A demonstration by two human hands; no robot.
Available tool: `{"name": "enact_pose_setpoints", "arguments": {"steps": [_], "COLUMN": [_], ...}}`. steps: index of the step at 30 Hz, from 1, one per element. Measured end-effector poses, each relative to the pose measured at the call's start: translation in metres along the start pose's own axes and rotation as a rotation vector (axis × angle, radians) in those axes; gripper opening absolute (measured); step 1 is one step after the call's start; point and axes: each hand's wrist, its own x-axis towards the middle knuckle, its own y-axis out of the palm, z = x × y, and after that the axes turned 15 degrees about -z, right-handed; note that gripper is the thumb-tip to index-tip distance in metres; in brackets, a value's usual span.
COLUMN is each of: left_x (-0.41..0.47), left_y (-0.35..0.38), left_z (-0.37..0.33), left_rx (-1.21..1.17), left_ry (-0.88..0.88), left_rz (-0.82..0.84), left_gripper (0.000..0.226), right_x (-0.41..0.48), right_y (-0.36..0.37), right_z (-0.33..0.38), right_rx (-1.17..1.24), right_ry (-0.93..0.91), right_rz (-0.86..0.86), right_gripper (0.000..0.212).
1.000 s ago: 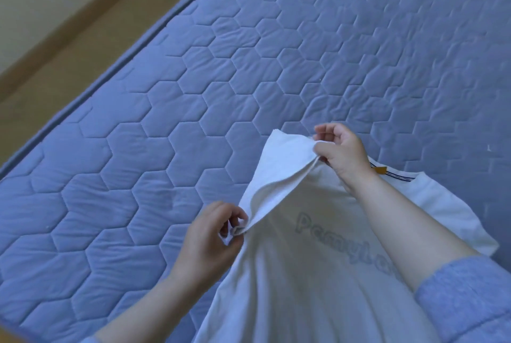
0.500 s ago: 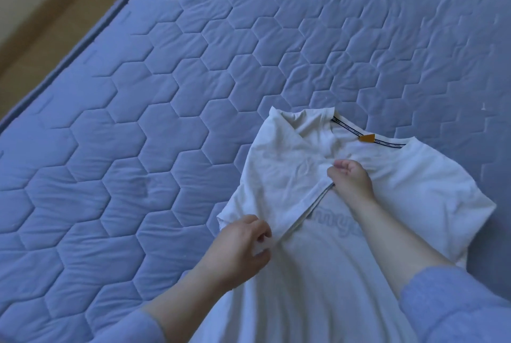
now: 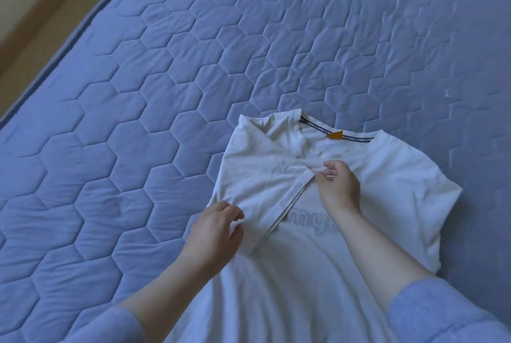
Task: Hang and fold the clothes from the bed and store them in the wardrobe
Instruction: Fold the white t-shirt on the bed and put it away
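Holding one white T-shirt [image 3: 304, 273], two hands [image 3: 215, 235] [image 3: 338, 185], one bed [image 3: 138, 94]

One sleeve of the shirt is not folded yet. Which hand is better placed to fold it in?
Right, probably. The right hand is mid-chest on the shirt, nearer the flat sleeve; the left hand is on the folded side.

White T-shirt [image 3: 401, 190] flat on blue bed [image 3: 138, 121] (one sleeve folded inward).

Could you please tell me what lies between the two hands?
The folded-over sleeve of the shirt lies between the left hand and right hand, in the head view.
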Motion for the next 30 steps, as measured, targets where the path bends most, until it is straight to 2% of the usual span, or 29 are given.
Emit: {"name": "enact_pose_setpoints", "arguments": {"steps": [6,12,14,16,19,22,24,28,30], "left_x": [0.034,0.061,0.069,0.078,0.096,0.117,0.129,0.143,0.148], "left_y": [0.018,0.071,0.092,0.113,0.138,0.158,0.171,0.197,0.207], "left_z": [-0.066,-0.136,-0.159,-0.182,-0.213,-0.241,-0.261,-0.294,-0.305], "left_rx": [-0.06,-0.091,-0.101,-0.074,-0.067,-0.034,0.018,0.117,0.208], "left_ry": [0.127,0.264,0.308,0.344,0.374,0.466,0.564,0.709,0.738], "left_rz": [0.036,0.126,0.153,0.161,0.156,0.161,0.183,0.24,0.282], "left_gripper": [0.014,0.016,0.017,0.021,0.032,0.047,0.054,0.056,0.047], "right_x": [0.021,0.054,0.066,0.079,0.1,0.121,0.134,0.148,0.148], "right_y": [-0.08,-0.147,-0.159,-0.165,-0.168,-0.165,-0.163,-0.163,-0.167], "right_z": [-0.042,-0.108,-0.135,-0.158,-0.176,-0.181,-0.18,-0.181,-0.186], "right_rx": [0.008,-0.014,-0.051,-0.031,0.14,0.28,0.334,0.289,0.251], "right_ry": [0.024,0.114,0.135,0.165,0.225,0.202,0.159,0.057,-0.014], "right_rz": [-0.178,-0.399,-0.416,-0.357,-0.212,-0.087,0.003,0.103,0.11], "right_gripper": [0.021,0.023,0.024,0.027,0.038,0.048,0.044,0.014,0.017]}}
